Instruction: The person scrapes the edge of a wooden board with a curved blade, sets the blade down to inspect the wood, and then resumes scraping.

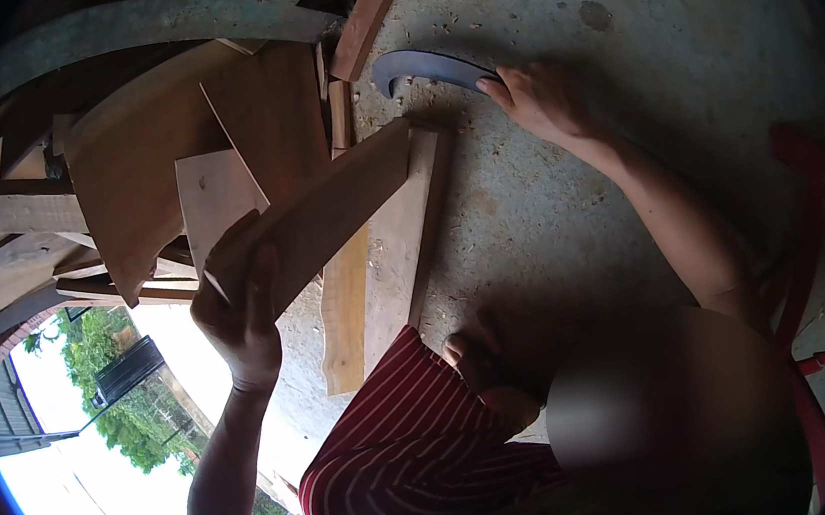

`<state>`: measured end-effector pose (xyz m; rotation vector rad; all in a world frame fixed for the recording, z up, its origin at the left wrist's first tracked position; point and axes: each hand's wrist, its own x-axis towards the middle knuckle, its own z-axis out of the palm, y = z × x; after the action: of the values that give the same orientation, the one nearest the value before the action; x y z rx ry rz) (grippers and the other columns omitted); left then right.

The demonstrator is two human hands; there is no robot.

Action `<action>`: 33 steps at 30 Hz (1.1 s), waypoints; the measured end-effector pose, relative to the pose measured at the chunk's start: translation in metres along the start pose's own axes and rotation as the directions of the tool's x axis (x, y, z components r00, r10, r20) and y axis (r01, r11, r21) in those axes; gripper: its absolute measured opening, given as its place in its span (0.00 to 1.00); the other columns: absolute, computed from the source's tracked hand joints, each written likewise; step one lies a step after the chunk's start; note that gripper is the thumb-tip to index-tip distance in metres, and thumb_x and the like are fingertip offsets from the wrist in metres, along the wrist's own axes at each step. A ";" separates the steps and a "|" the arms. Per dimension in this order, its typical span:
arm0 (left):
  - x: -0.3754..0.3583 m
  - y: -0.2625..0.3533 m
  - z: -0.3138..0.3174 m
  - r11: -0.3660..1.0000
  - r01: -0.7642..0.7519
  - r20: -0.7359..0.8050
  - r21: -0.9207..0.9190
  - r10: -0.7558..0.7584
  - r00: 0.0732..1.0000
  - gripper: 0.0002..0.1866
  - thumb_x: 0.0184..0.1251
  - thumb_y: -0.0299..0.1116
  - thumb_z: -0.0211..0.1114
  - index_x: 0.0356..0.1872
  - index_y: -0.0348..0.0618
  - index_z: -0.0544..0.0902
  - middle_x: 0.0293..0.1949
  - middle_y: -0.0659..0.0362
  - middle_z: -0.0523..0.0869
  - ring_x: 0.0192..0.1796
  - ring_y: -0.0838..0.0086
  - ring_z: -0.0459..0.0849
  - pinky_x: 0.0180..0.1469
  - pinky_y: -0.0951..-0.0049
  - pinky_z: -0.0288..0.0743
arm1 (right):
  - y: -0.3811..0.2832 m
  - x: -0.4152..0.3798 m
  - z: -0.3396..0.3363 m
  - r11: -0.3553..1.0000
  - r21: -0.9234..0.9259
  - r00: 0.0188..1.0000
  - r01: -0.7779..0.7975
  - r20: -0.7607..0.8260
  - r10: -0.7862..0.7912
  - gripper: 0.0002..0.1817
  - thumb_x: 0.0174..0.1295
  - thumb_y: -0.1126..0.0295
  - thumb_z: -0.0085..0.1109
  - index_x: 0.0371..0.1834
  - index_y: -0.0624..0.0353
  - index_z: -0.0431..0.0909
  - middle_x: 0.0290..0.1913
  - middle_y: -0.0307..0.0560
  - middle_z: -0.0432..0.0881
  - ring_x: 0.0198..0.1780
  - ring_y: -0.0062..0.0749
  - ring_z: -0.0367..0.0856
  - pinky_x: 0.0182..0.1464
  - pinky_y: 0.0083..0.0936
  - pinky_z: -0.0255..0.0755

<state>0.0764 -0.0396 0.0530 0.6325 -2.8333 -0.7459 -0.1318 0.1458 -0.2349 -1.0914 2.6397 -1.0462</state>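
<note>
A thick wooden plank (338, 215) is tilted up, with my left hand (242, 311) gripping its near end. Its far end rests on or touches a wooden block (429, 175) near the floor; the exact contact is hard to tell. My right hand (548, 108) is closed round the handle of a billhook (432, 64), a dark curved blade with a hooked end. The hand hides the handle. The blade is held just past the plank's far end, apart from it. A paler, yellowish board (346, 315) lies beneath the plank.
Several boards and offcuts, including a wide brown board (275, 101), are piled to the left. A short wood block (365, 29) lies beside the pile. Wood chips are scattered on the concrete floor (531, 235). A red frame (809, 246) stands at right, and a foot (491, 380) is below.
</note>
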 end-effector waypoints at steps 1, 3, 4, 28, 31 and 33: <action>-0.016 -0.016 -0.003 0.999 -0.005 -0.071 -0.040 0.002 0.997 0.16 0.66 0.32 0.65 0.51 0.33 0.82 0.51 0.51 0.86 0.55 0.68 0.82 0.61 0.66 0.70 | 0.003 -0.001 0.000 1.000 -0.019 1.000 0.016 0.006 -0.016 0.22 0.73 0.53 0.50 0.31 0.61 0.78 0.20 0.53 0.78 0.22 0.46 0.80 0.27 0.41 0.74; -0.040 -0.043 -0.006 0.993 0.057 -0.116 -0.106 -0.069 0.991 0.18 0.67 0.34 0.64 0.53 0.32 0.81 0.55 0.50 0.84 0.59 0.66 0.79 0.65 0.64 0.66 | 0.000 -0.002 -0.010 0.993 -0.104 0.996 0.060 -0.059 -0.066 0.21 0.71 0.55 0.53 0.32 0.63 0.80 0.29 0.53 0.81 0.29 0.46 0.82 0.31 0.40 0.76; -0.047 -0.052 -0.005 0.977 0.085 -0.136 -0.196 -0.113 0.984 0.19 0.68 0.34 0.64 0.54 0.33 0.81 0.57 0.50 0.83 0.59 0.67 0.79 0.65 0.64 0.66 | -0.003 -0.001 -0.017 0.979 -0.191 0.995 0.066 -0.066 -0.079 0.18 0.68 0.57 0.56 0.32 0.63 0.80 0.34 0.51 0.81 0.35 0.44 0.82 0.35 0.39 0.78; -0.119 -0.075 0.026 0.264 0.435 0.394 -0.861 -0.194 0.898 0.38 0.68 0.52 0.62 0.73 0.48 0.61 0.69 0.50 0.67 0.70 0.56 0.68 0.67 0.49 0.69 | -0.150 -0.062 -0.080 0.220 0.918 0.902 -0.330 0.237 0.361 0.32 0.72 0.48 0.50 0.67 0.64 0.69 0.66 0.46 0.72 0.66 0.29 0.68 0.69 0.26 0.57; -0.120 -0.069 0.026 0.173 0.483 0.439 -0.858 -0.240 0.866 0.39 0.66 0.57 0.62 0.72 0.47 0.62 0.68 0.49 0.68 0.68 0.53 0.70 0.62 0.44 0.74 | -0.154 -0.064 -0.094 0.206 0.935 0.912 -0.290 0.204 0.356 0.34 0.72 0.47 0.49 0.70 0.64 0.66 0.68 0.47 0.69 0.68 0.29 0.66 0.70 0.26 0.55; -0.117 -0.066 0.025 0.093 0.523 0.466 -0.847 -0.345 0.815 0.41 0.65 0.61 0.60 0.71 0.45 0.62 0.67 0.48 0.69 0.67 0.51 0.72 0.59 0.42 0.75 | -0.154 -0.064 -0.097 0.203 0.936 0.921 -0.287 0.212 0.326 0.35 0.72 0.47 0.49 0.70 0.63 0.65 0.69 0.48 0.68 0.69 0.29 0.65 0.71 0.27 0.54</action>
<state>0.1999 -0.0298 -0.0054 1.1384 -1.4931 -2.4245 -0.0264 0.1635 -0.0738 -0.1875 1.4224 -2.0683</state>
